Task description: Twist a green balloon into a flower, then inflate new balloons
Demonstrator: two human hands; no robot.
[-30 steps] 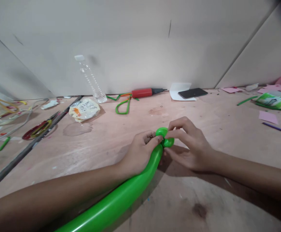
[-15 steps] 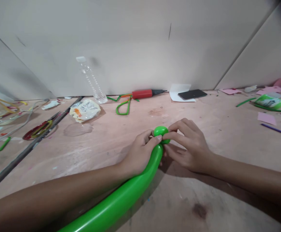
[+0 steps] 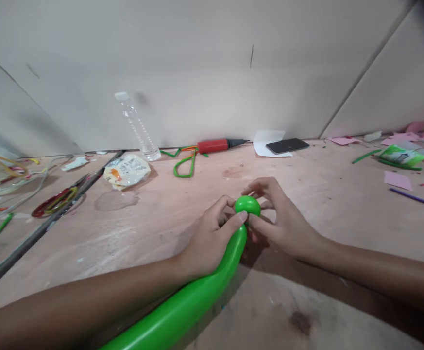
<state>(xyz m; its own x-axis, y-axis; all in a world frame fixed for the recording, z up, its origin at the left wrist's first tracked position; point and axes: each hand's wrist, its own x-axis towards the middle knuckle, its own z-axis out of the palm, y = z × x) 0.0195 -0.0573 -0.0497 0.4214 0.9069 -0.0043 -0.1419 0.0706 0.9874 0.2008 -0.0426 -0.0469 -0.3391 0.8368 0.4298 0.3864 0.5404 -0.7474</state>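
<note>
A long green balloon [image 3: 182, 306] lies across the wooden table toward me, ending in a small round bubble [image 3: 247, 205] at its far tip. My left hand [image 3: 212, 236] wraps the balloon just below the bubble, thumb pressed at the twist. My right hand [image 3: 280, 218] is closed round the bubble from the right, fingers curled over it and thumb at the pinch point. Both hands rest low over the table top.
At the back wall stand a clear plastic bottle [image 3: 137, 127], a red hand pump [image 3: 217, 145], green uninflated balloons [image 3: 184, 165] and a black phone [image 3: 287, 145] on white paper. A crumpled wrapper [image 3: 126, 171] and scissors [image 3: 57, 200] lie left; pink paper scraps [image 3: 397, 180] and a green packet [image 3: 401, 155] lie right.
The two small green lobes seen a second ago now show as one round bubble. My right fingers have shifted round it. The view has tilted up slightly.
</note>
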